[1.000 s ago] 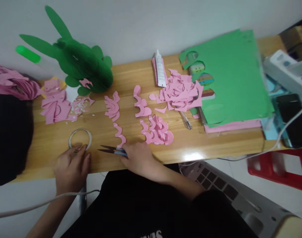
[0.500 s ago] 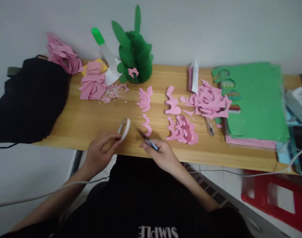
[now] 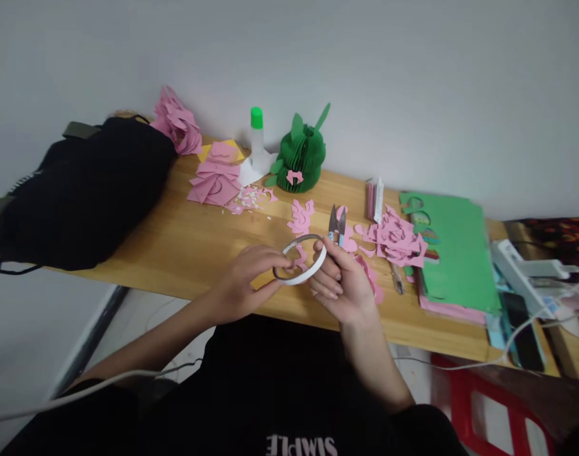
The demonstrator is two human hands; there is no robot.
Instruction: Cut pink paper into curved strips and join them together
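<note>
A thin white roll of tape [image 3: 306, 275] is pinched at its left side by my left hand [image 3: 246, 278]. My right hand [image 3: 349, 282] is closed around thread snips [image 3: 337, 223], whose dark blades point away from me with their tips apart. The fingertips of this hand also meet the right side of the tape roll. Beyond my hands lie cut pink paper pieces [image 3: 300, 217] with scalloped edges. Other pink pieces [image 3: 372, 278] are partly hidden behind my right hand. Farther back stands a green layered paper figure [image 3: 303, 152] with a small pink shape on its front.
A black bag [image 3: 90, 190] covers the left end of the table [image 3: 175, 234]. A green-capped glue bottle [image 3: 256, 133] stands at the back. Pink scraps [image 3: 398, 237], green sheets [image 3: 455, 253], a phone [image 3: 522, 332] and a power strip [image 3: 520, 275] occupy the right; a red stool [image 3: 484, 399] stands below.
Both hands have come together and risen slightly, with the tape roll now touched by both. The snips have turned to point away from me. The camera view has shifted.
</note>
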